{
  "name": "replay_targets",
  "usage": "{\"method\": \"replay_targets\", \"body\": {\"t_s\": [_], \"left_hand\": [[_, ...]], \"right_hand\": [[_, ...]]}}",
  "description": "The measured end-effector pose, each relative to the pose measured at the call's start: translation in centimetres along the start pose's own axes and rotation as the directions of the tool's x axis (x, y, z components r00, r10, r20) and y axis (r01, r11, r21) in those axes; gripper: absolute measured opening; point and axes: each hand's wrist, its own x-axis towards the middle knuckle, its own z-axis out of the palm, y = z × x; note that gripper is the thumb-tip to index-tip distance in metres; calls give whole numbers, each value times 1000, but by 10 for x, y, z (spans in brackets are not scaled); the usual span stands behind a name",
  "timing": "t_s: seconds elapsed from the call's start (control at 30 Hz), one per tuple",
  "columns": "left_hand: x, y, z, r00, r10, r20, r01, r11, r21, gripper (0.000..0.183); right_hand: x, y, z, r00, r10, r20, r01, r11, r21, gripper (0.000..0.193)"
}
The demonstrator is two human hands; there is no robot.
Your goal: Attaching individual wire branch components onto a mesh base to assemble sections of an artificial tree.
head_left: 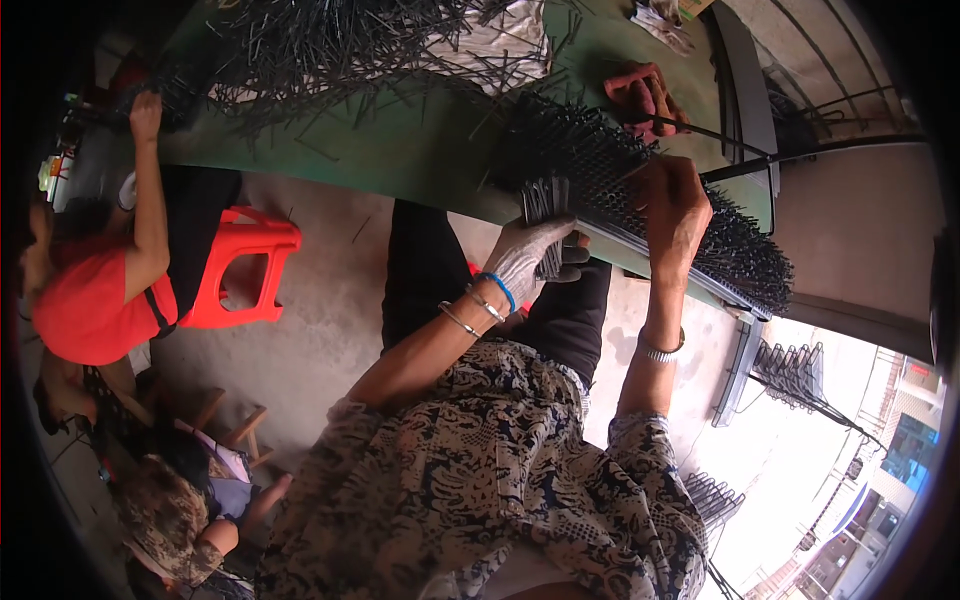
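My left hand (535, 250), in a pale work glove, is closed round a small bundle of thin dark metal pieces (546, 200) at the table's near edge. Bare, my right hand (675, 205) hovers over a long rack (640, 232) to the right, its fingers bent and pressed together. Anything between those fingertips is too small or hidden to make out. Rows of short black pieces (745, 255) stand packed along the rack, which has a pale metal front edge. Part of these rows is hidden behind my right hand.
A big heap of thin black pieces (360, 45) lies on whitish sacking (500, 50) on the green table (400, 150). A reddish cloth (640, 95) and a dark bar (715, 140) are beyond the rack. To the left, a person in red (95, 305) sits near a red stool (250, 265).
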Motion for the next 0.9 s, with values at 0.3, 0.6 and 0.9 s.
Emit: {"method": "replay_targets", "body": {"t_s": [0.3, 0.6, 0.9], "left_hand": [[-2, -7, 7, 999, 15, -48, -18, 998, -63, 19], [-3, -6, 6, 998, 14, -66, -22, 994, -109, 16], [-18, 1, 9, 998, 52, -27, -53, 997, -49, 16]], "right_hand": [[20, 34, 30, 904, -317, -287, 233, 928, -290, 8], [23, 34, 37, 964, -162, -208, 123, 974, -189, 10], [12, 21, 31, 920, -392, -7, 308, 733, -607, 14]]}}
